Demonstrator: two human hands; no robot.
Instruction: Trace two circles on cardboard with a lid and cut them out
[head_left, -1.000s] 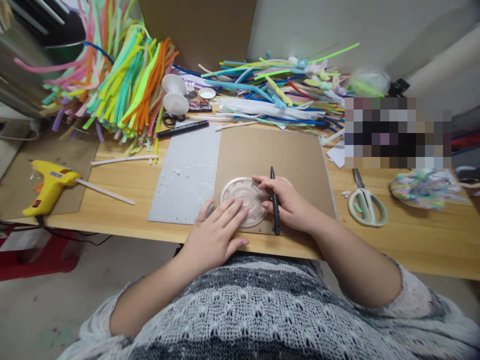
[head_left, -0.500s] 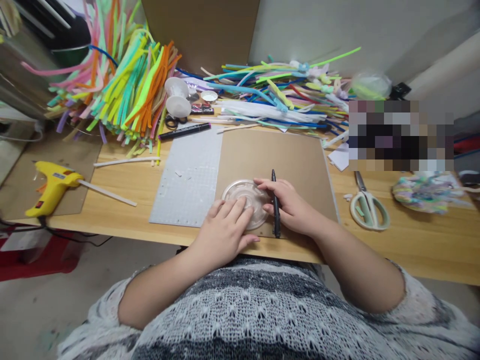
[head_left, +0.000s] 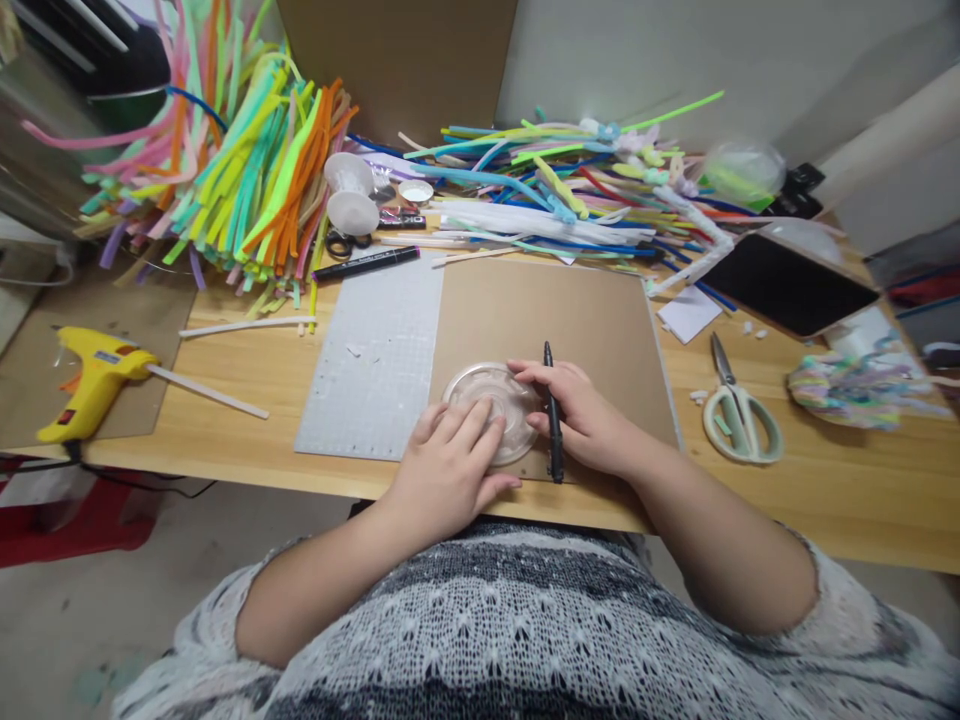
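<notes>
Pressed disc to board with flat left hand, gripped pen in right hand, perhaps touching disc too; called for steady, even pressure against slipping.

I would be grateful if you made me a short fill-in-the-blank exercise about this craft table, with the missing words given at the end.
1. Fingers of the ____ hand lie on top of the clear disc, while the right hand holds a pen.
2. The disc lies on a board whose colour is ____.
3. In the picture, the scissors lie to the ____ of the board.
4. The body of the glue gun is ____ in colour.

Missing words: left; brown; right; yellow.
</notes>
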